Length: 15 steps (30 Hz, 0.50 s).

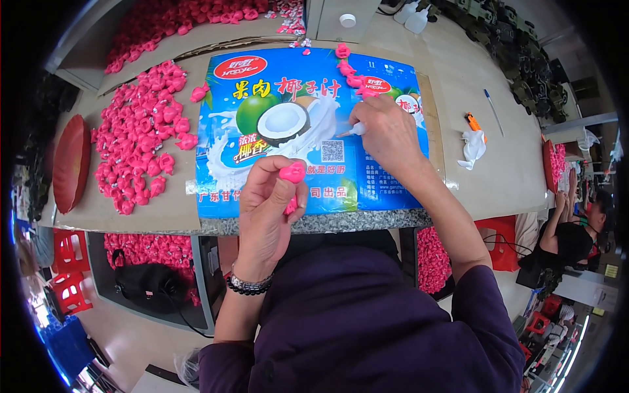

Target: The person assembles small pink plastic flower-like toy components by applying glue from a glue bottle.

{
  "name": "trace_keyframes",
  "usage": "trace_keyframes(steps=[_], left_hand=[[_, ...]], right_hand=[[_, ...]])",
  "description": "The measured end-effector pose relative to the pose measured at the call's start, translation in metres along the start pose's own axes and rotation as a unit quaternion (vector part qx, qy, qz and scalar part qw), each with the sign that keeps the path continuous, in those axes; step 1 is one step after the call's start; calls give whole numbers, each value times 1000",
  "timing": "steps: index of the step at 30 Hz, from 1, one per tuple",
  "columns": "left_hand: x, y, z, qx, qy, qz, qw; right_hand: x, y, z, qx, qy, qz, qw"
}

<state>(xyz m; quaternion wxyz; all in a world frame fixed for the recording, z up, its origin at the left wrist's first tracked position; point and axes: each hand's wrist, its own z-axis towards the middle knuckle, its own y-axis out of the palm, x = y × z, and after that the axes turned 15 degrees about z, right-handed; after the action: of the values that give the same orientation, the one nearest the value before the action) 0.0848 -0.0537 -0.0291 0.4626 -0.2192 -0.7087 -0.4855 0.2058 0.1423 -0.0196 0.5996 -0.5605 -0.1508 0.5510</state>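
My left hand (265, 216) is closed, pinching a small rounded pink plastic part (293, 173) between thumb and fingers. More pink plastic shows lower down, by the curled fingers. My right hand (388, 131) is wrapped round a white squeeze bottle with a thin nozzle (356, 130); the palm and fingers hide most of its body. The nozzle points left, towards the left hand, and is apart from the pink part. Under both hands lies a blue printed cardboard sheet (262, 147). Beyond the right hand, a short row of pink parts (344, 67) runs along the sheet's far side.
A heap of pink parts (141, 131) covers the table's left, beside a red tray (71, 164). On the right lie an orange-and-white item (473, 145) and a pen (493, 108). White bottles (416, 19) stand at the back. A person (573, 226) sits at far right.
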Motion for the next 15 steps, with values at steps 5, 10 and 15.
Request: trace_keyframes(steps=[5, 10, 15], left_hand=[[-2, 2, -2, -3, 0, 33, 999], [-3, 7, 0, 14, -2, 91, 996], [-4, 12, -1, 10, 6, 110, 994]], right_hand=[[-23, -13, -2, 18, 41, 218, 975], [-64, -25, -11, 35, -43, 386, 921], [-65, -20, -16, 50, -89, 344, 933]])
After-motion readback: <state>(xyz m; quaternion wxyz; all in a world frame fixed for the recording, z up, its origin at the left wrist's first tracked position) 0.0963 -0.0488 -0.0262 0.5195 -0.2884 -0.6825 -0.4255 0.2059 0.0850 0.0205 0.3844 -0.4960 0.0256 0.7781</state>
